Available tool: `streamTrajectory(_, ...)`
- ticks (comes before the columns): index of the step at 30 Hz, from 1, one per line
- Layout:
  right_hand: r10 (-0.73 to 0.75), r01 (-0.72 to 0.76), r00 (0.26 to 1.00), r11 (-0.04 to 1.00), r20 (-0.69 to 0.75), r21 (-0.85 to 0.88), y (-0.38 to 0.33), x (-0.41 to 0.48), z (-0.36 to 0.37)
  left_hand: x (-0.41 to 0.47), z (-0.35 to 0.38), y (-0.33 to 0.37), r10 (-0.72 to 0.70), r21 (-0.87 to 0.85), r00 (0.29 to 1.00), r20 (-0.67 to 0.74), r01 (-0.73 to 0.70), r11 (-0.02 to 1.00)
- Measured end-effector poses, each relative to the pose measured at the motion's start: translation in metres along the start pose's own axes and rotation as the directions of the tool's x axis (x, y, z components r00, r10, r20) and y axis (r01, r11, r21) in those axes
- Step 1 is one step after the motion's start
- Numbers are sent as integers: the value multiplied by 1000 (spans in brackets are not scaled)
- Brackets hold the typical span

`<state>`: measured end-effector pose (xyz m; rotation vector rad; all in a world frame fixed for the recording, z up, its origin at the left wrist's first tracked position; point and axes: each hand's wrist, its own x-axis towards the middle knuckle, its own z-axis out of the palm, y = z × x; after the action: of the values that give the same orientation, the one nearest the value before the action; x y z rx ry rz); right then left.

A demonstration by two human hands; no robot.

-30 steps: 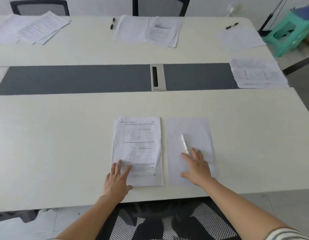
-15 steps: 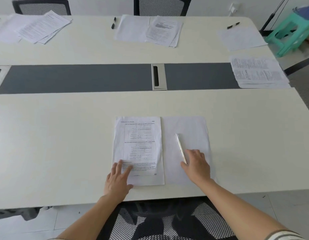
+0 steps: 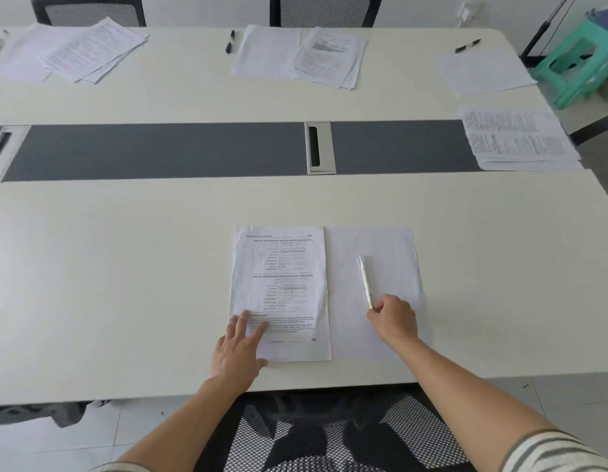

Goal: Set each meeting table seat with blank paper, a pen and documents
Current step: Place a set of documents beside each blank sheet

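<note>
Near edge: mesh-backed chair [image 3: 330, 437] tucked under the pale table [image 3: 125, 267].

Left hand [image 3: 239, 345]: fingers straight and spread, lying flat on the near-left corner of the printed document [image 3: 282, 294]. The document sits in portrait, long axis running near to far. It shows two boxed diagrams, a block of text below and a small logo at the near-right corner (all print too small to read).

Right hand [image 3: 394, 321]: fingers curled in, pinching the near end of the white pen [image 3: 365, 282]. The pen lies on the blank paper [image 3: 384, 253], long axis near to far, far end leaning slightly left. The blank sheet lies just right of the document, edges side by side, also in portrait.

Mid table: dark grey strip [image 3: 159, 151] across the width, with a metal cable hatch [image 3: 319, 147] set into it.

Right end: a stack of printed pages [image 3: 517, 137], beyond it a blank sheet [image 3: 483, 69] and a black pen [image 3: 468, 45] lying slantwise.

Far side: a black marker [image 3: 230, 41] pointing near to far, then a plain sheet [image 3: 267, 51] and skewed printed sheets [image 3: 330, 56]. Farther left, a fanned pile of papers [image 3: 91, 52]. No text legible.

Beyond the table: two dark chairs [image 3: 88, 8] and a green stool [image 3: 575, 63].
</note>
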<state>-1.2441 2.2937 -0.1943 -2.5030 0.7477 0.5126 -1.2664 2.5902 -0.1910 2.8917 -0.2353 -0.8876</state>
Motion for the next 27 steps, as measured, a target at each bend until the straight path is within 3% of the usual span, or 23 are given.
streamTrajectory(6, 11, -11, 1000, 999, 17, 31, 2, -8, -12, -1, -3, -1, 11, 40, 1000, 2, -11, 999)
streamTrajectory(9, -69, 68, 997, 997, 35, 38, 7, -21, -24, -7, -11, 2, 21, 48, 999, -26, -20, 999)
streamTrajectory(11, -156, 150, 984, 986, 84, 75, 9, -36, -32, -15, -20, 7, 29, -41, 996, -81, -33, 999)
streamTrajectory(13, -245, 226, 962, 964, 125, 143, 11, -56, -40, -30, -30, 12, -17, -286, 991, -130, -21, 958)
streamTrajectory(16, -349, 306, 926, 918, 146, 253, 16, -89, -52, -71, -47, 22, -126, -661, 978, -163, -14, 750)
streamTrajectory(19, -419, 340, 892, 869, 169, 359, 24, -125, -62, -127, -50, 35, -204, -859, 963, -174, -48, 511)
streamTrajectory(23, -500, 365, 840, 809, 212, 461, 35, -168, -65, -212, -32, 54, -387, -964, 905, -180, -84, 253)
streamTrajectory(27, -573, 391, 769, 773, 284, 499, 31, -205, -59, -288, 9, 57, -576, -991, 809, -114, -52, 123)
